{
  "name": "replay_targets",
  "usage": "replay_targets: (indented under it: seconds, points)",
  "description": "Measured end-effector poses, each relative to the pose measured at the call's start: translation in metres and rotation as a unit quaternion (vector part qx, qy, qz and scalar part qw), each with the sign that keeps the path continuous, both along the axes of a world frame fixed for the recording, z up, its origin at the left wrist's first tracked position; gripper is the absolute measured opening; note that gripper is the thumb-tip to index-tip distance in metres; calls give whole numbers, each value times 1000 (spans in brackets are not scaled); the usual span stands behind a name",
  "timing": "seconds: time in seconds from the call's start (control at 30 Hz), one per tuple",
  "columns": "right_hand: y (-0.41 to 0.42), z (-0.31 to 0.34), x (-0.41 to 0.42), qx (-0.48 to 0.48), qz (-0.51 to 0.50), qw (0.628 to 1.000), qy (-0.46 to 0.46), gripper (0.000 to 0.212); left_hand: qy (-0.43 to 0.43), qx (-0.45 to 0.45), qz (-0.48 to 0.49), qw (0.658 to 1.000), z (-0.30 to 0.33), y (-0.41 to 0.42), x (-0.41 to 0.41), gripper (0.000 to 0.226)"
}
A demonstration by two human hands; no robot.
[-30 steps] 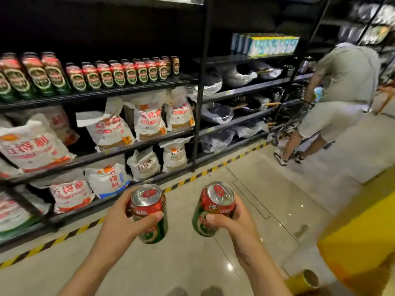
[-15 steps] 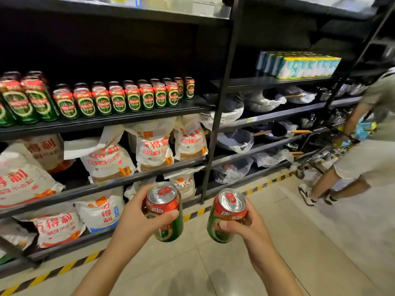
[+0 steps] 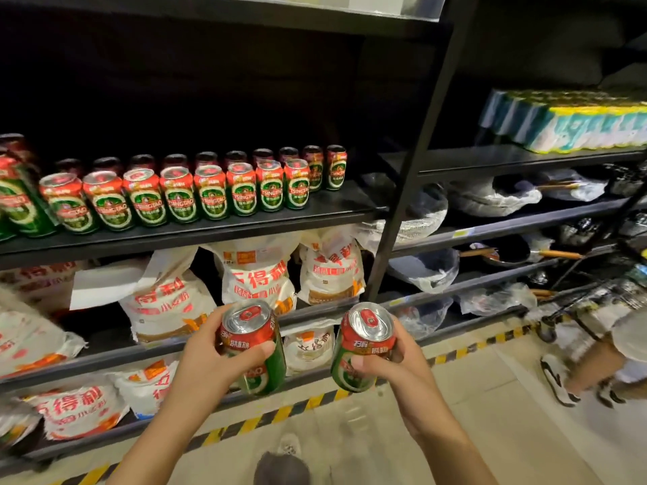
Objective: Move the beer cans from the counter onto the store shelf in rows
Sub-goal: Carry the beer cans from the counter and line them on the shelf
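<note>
White flour sacks point(image 3: 257, 276) on lower shelves, bagged pans point(image 3: 495, 196), perhaps tissue packs point(image 3: 574, 126) top right

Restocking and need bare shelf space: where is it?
Right end of the beer shelf, past the last shelved cans, beside the black upright post.

Head camera looks forward and down, close to the shelf point(image 3: 196, 236).

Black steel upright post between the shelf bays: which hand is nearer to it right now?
Right. The right hand, gripping a red-and-green beer can, sits just below the black steel upright post; the left hand is farther left.
</note>
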State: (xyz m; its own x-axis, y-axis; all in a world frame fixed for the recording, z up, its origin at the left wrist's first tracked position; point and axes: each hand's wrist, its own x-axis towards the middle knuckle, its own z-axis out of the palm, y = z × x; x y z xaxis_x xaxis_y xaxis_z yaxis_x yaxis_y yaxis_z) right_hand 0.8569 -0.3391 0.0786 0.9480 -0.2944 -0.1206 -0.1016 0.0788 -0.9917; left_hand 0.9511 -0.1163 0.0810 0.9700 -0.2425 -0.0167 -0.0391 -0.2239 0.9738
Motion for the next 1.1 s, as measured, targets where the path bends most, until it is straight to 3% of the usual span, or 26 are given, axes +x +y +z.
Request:
replay_targets:
  seconds: [0.07, 0.2, 0.4, 0.63, 1.1]
  points:
    - [-13, -1, 35, 3, 2, 1000, 2, 70, 0, 0, -3, 1000, -2, -14, 35, 54]
    - [-38, -1, 99, 5, -9, 1000, 10, 80, 3, 3, -16, 1000, 1, -41, 103, 72]
    - [-76, -3, 165, 2, -21, 1000, -2, 71, -4, 11, -49, 999, 1, -88, 181, 56]
    - [-122, -2, 228, 0, -31, 1000, 8, 72, -17, 20, -72, 997, 9, -143, 234, 63]
    - [-189, 10, 352, -21, 41, 997, -54, 68, -61, 32, -59, 996, 34, -238, 314, 53]
